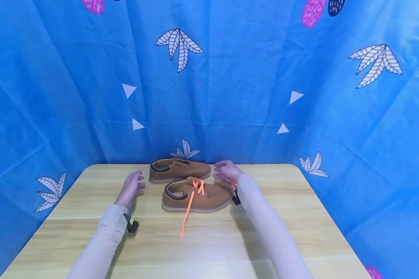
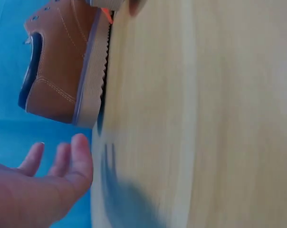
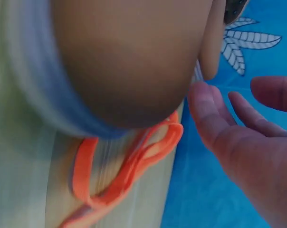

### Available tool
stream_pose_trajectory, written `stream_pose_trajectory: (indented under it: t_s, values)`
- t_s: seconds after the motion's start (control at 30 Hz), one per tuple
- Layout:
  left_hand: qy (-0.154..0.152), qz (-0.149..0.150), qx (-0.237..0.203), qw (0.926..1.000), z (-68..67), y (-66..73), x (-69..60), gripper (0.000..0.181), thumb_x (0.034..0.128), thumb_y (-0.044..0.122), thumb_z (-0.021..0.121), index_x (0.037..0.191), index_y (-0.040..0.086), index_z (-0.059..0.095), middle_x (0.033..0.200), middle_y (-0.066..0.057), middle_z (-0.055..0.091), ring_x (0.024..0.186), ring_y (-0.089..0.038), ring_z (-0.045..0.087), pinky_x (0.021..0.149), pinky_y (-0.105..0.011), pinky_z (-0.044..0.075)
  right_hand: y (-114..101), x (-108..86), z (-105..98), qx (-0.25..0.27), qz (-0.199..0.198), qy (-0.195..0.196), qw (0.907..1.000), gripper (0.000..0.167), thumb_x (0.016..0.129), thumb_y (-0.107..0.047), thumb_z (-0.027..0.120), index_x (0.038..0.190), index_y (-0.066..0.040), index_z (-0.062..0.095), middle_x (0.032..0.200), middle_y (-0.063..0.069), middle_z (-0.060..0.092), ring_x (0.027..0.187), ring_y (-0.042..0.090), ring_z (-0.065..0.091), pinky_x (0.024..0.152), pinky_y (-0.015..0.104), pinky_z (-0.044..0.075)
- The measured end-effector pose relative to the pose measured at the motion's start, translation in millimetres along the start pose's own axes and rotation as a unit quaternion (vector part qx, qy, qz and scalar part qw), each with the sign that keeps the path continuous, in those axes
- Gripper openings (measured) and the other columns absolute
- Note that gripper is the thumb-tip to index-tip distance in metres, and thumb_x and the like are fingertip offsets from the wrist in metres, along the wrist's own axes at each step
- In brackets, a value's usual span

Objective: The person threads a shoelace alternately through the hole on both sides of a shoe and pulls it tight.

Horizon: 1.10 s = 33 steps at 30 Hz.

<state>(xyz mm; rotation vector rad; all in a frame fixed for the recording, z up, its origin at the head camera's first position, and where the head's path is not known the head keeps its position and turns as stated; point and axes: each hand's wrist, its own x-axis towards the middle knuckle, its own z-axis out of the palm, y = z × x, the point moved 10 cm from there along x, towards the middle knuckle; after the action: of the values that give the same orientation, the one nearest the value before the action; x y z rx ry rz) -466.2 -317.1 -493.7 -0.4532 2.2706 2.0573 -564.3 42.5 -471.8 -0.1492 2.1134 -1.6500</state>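
Note:
Two brown shoes lie on the wooden table, toes to the right. The rear shoe (image 1: 178, 170) shows empty eyelets; the front shoe (image 1: 209, 197) carries an orange lace (image 1: 187, 215) whose end trails toward the near side. My left hand (image 1: 133, 188) hovers left of the rear shoe's heel (image 2: 58, 95), fingers relaxed and holding nothing. By the rear shoe's toe is my right hand (image 1: 227, 170), fingers loosely bent with nothing in them. In the right wrist view, an orange lace loop (image 3: 129, 166) lies beside the front shoe's toe (image 3: 134, 57).
The wooden table (image 1: 153, 248) reaches back to a blue patterned curtain (image 1: 209, 97), which also hangs at both sides. A small black device (image 1: 132, 224) is strapped at my left wrist, another (image 1: 236, 197) at my right.

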Motion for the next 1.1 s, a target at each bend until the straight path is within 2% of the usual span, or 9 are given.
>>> stream_pose_trajectory:
  t_s: [0.2, 0.3, 0.43, 0.53, 0.63, 0.77, 0.9, 1.0, 1.1]
  values:
    - [-0.06, -0.04, -0.153, 0.9856, 16.1, -4.3, 10.0, 0.069, 0.1126, 0.044, 0.023, 0.166, 0.011, -0.007, 0.174, -0.019, -0.008, 0.16, -0.044, 0.009, 0.132, -0.05, 0.016, 13.4, 25.5, 1.1, 0.017, 0.014, -0.013, 0.9997, 0.05, 0.1, 0.002, 0.048, 0.148, 0.01, 0.042, 0.133, 0.025, 0.059, 0.106, 0.025, 0.064, 0.1, 0.035, 0.055]
    - [-0.073, -0.049, -0.195, 0.9768, 22.1, -2.8, 11.9, 0.067, 0.1132, 0.039, 0.023, 0.166, 0.015, -0.01, 0.173, -0.017, -0.014, 0.161, -0.044, 0.003, 0.132, -0.049, 0.01, 15.6, 30.5, 4.5, 0.029, 0.023, -0.022, 0.9991, 0.055, 0.097, 0.002, 0.049, 0.15, 0.011, 0.038, 0.13, 0.024, 0.059, 0.112, 0.029, 0.065, 0.1, 0.034, 0.055]
    - [-0.072, -0.062, -0.196, 0.9759, 25.0, -1.7, 12.9, 0.066, 0.1128, 0.037, 0.023, 0.166, 0.016, -0.01, 0.172, -0.018, -0.018, 0.161, -0.042, -0.001, 0.133, -0.048, 0.007, 9.5, 28.6, 15.4, 0.039, 0.04, -0.034, 0.9979, 0.064, 0.097, 0.007, 0.045, 0.158, 0.009, 0.025, 0.153, 0.03, 0.044, 0.137, 0.039, 0.053, 0.119, 0.044, 0.043]
    - [-0.071, -0.065, -0.183, 0.9784, 25.6, 0.4, 14.5, 0.065, 0.1123, 0.036, 0.023, 0.166, 0.015, -0.008, 0.171, -0.019, -0.02, 0.162, -0.04, -0.005, 0.133, -0.049, 0.004, 7.1, 33.1, 21.2, 0.034, 0.042, -0.041, 0.9977, 0.069, 0.096, 0.011, 0.046, 0.161, 0.006, 0.021, 0.138, 0.025, 0.053, 0.117, 0.031, 0.061, 0.118, 0.043, 0.044]
    - [-0.073, -0.065, -0.192, 0.9765, 27.2, 2.9, 16.4, 0.066, 0.1114, 0.032, 0.026, 0.166, 0.015, -0.007, 0.17, -0.02, -0.021, 0.162, -0.038, -0.008, 0.133, -0.049, 0.002, 5.5, 34.6, 24.0, 0.019, 0.043, -0.037, 0.9982, 0.07, 0.094, 0.013, 0.048, 0.16, 0.004, 0.025, 0.108, 0.013, 0.055, 0.086, 0.02, 0.056, 0.103, 0.038, 0.05]
    - [-0.074, -0.068, -0.22, 0.9703, 28.4, 2.5, 18.2, 0.072, 0.1074, 0.02, 0.033, 0.166, 0.015, -0.009, 0.173, -0.023, -0.003, 0.162, -0.035, 0.006, 0.133, -0.044, 0.009, 2.4, 30.8, 24.2, 0.004, 0.032, -0.019, 0.9993, 0.066, 0.092, 0.014, 0.052, 0.156, 0.005, 0.036, 0.122, 0.015, 0.06, 0.085, 0.016, 0.059, 0.092, 0.031, 0.053]
    - [-0.065, -0.066, -0.206, 0.9741, 23.8, 0.6, 18.2, 0.08, 0.1006, 0.006, 0.04, 0.167, 0.016, -0.003, 0.14, -0.007, 0.048, 0.126, -0.015, 0.048, 0.113, -0.027, 0.038, -5.5, 23.9, 27.0, -0.028, 0.003, -0.003, 0.9996, 0.06, 0.091, 0.012, 0.057, 0.15, 0.009, 0.045, 0.152, 0.024, 0.051, 0.114, 0.027, 0.067, 0.101, 0.035, 0.056]
    - [-0.058, -0.046, -0.178, 0.9812, 20.0, 5.7, 16.7, 0.085, 0.0945, -0.003, 0.046, 0.167, 0.016, 0.006, 0.105, 0.006, 0.054, 0.085, -0.003, 0.052, 0.08, -0.016, 0.046, -12.7, 18.9, 28.8, -0.056, -0.016, 0.011, 0.9982, 0.058, 0.091, 0.009, 0.059, 0.147, 0.009, 0.048, 0.152, 0.026, 0.052, 0.127, 0.034, 0.062, 0.107, 0.041, 0.053]
    - [-0.048, -0.008, -0.152, 0.9871, 16.2, 18.9, 14.4, 0.084, 0.0927, -0.007, 0.048, 0.167, 0.012, 0.013, 0.106, 0.007, 0.055, 0.069, 0.001, 0.049, 0.067, -0.013, 0.044, -22.7, 12.4, 26.4, -0.078, -0.027, 0.036, 0.9959, 0.055, 0.09, 0.005, 0.064, 0.144, 0.008, 0.053, 0.15, 0.025, 0.054, 0.135, 0.036, 0.056, 0.114, 0.045, 0.048]
